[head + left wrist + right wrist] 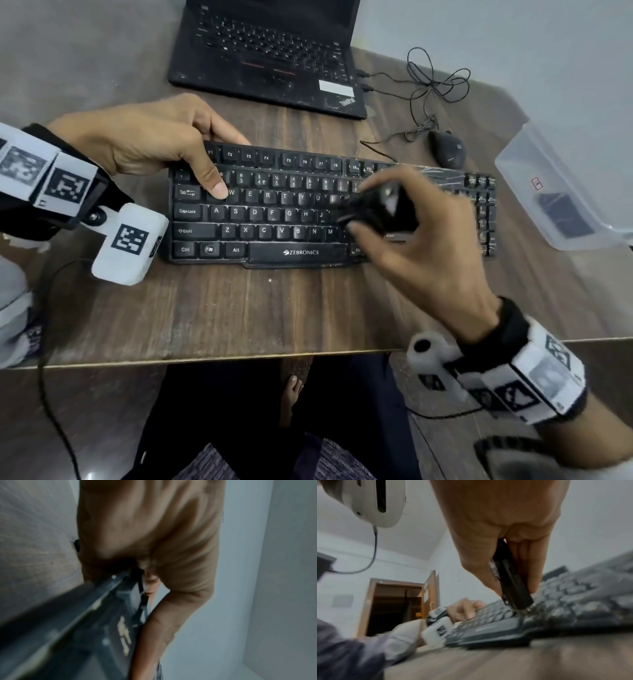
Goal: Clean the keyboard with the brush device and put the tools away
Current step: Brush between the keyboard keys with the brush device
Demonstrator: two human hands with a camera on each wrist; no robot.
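The left hand [154,137] gripped the upper-left corner of the keyboard [274,212], its fingers curled over the far edge by the function row and its thumb [214,181] pressed down near the Tab key. In the left wrist view that corner sat wedged under the palm, so the hand served as an anchor and not as a working hand.

To the right of that hold the board ran lengthwise across the wooden table [222,308], its long axis lying side to side before the person. Most of the lettered keys lay between the two hands.

Further right, the right hand [421,246] pinched the brush device [380,205], a small black tool, between thumb and fingers. The right wrist view showed the tool [511,585] pointing down from the grip, its tip touching the keys; blur hid the bristles' exact shape. It stood over the right half of the letter block, clearly the nearer hand to that stretch, with the uncleaned rows extending leftward from its tip toward the holding hand. Sweeps would probably do best following the rows along the long axis.

Beyond the right hand, past the board's right end, stood a clear plastic box [548,164], likely where the tools would go.
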